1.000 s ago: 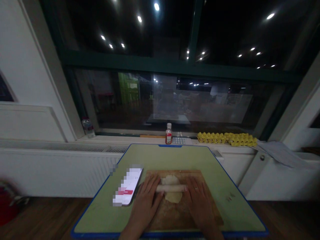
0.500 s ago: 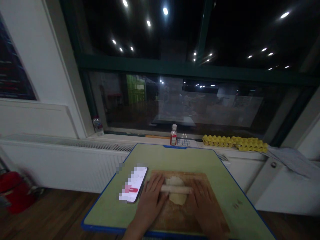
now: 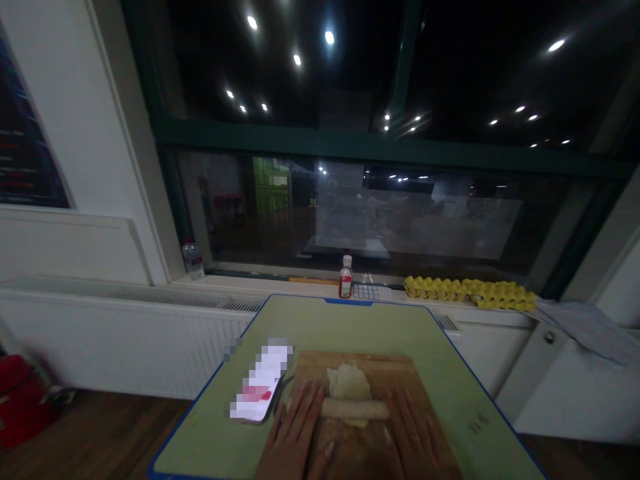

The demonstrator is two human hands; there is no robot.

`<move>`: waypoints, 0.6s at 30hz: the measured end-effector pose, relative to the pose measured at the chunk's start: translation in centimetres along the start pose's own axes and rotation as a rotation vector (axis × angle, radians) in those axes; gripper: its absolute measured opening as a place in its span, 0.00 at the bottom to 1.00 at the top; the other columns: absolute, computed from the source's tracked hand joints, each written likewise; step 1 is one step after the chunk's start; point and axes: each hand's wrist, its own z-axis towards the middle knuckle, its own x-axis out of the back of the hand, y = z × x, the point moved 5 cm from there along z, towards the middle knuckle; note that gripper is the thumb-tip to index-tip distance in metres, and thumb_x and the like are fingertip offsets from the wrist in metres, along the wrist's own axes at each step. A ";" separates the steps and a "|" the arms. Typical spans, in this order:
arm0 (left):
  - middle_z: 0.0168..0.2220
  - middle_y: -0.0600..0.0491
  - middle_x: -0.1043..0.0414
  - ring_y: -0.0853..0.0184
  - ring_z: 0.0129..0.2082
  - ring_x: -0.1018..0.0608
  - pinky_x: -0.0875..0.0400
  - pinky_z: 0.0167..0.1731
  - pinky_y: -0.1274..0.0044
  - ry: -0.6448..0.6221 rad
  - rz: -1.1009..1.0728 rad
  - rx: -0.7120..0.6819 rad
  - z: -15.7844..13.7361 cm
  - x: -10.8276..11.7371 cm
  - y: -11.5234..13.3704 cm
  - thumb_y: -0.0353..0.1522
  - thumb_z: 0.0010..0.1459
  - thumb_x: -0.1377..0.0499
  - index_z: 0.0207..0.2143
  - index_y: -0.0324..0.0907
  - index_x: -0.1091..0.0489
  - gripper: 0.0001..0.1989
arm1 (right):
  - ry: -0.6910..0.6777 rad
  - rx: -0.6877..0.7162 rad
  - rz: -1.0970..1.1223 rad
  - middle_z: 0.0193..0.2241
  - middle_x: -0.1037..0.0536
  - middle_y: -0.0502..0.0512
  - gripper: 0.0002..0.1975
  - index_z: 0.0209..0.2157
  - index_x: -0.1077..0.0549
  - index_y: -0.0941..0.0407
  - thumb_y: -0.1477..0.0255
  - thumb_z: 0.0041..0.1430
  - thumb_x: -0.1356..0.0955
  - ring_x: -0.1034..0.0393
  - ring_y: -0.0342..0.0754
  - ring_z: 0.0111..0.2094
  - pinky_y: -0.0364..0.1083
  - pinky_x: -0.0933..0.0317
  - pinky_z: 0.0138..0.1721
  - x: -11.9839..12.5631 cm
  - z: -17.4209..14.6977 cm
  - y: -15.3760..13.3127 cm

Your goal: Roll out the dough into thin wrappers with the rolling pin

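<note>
Your left hand [image 3: 294, 430] and right hand [image 3: 415, 433] lie open, fingers extended over the pin's [image 3: 354, 409] ends without wrapping it, seemingly so its middle bears evenly on the dough [image 3: 349, 383]. Everything sits on the board [image 3: 393, 372], toward the desk's [image 3: 310, 321] near edge; the phone [image 3: 264, 377] lies leftward. Beyond the far edge, a bottle [image 3: 345, 283] stands beneath dark windows [image 3: 255, 233].

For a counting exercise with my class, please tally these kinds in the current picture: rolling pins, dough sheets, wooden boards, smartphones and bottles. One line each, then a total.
Rolling pin: 1
Dough sheet: 1
Wooden board: 1
Smartphone: 1
Bottles: 2
Total: 6
</note>
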 end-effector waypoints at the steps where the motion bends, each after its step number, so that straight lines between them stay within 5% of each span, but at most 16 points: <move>1: 0.67 0.54 0.46 0.60 0.66 0.40 0.37 0.60 0.66 0.004 0.009 -0.010 -0.1 -0.1 0.0 0.42 0.66 0.50 0.70 0.52 0.62 0.35 | -0.001 0.000 -0.008 0.57 0.28 0.56 0.30 0.68 0.49 0.52 0.65 0.66 0.42 0.33 0.55 0.56 0.56 0.49 0.60 -0.1 -0.2 0.1; 12: 0.65 0.48 0.41 0.56 0.67 0.43 0.45 0.63 0.57 -0.046 -0.024 0.128 6.2 -3.8 -2.6 0.42 0.66 0.50 0.64 0.45 0.41 0.27 | -0.151 -0.073 0.043 0.55 0.26 0.56 0.21 0.54 0.28 0.54 0.68 0.69 0.44 0.36 0.53 0.58 0.56 0.48 0.61 -2.6 4.6 0.8; 18: 0.65 0.52 0.41 0.58 0.66 0.41 0.41 0.62 0.60 0.012 -0.010 0.086 3.6 -2.3 -1.6 0.42 0.66 0.50 0.66 0.47 0.45 0.27 | -0.092 -0.043 -0.014 0.56 0.27 0.55 0.21 0.55 0.29 0.55 0.66 0.68 0.44 0.36 0.53 0.58 0.56 0.49 0.61 -1.4 3.0 0.5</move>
